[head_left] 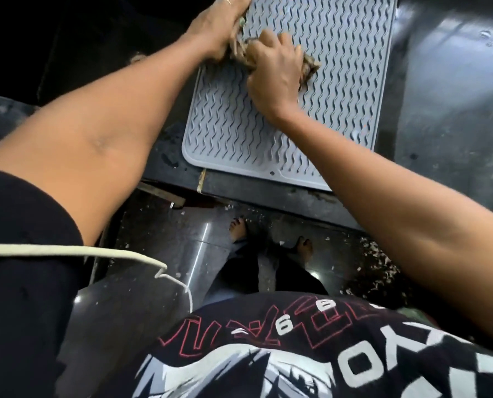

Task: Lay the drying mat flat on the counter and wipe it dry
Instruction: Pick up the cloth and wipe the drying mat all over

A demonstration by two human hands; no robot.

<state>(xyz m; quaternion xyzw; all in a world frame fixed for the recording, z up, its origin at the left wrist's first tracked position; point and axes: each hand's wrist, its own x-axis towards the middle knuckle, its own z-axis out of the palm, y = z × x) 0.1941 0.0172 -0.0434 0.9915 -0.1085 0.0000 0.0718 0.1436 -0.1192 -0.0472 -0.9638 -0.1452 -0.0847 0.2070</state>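
A grey drying mat with wavy ridges lies flat on the dark counter, its near edge at the counter's front. My right hand is closed on a crumpled brownish cloth and presses it onto the mat's upper left part. My left hand rests at the mat's left edge, its fingers gripping the cloth's other end between the two hands. A ring shows on one left finger. Most of the cloth is hidden under my hands.
The counter's front edge runs diagonally just below the mat. Beneath it lie a dark glossy floor strewn with scraps and my bare feet. A white cord crosses my dark shirt at lower left.
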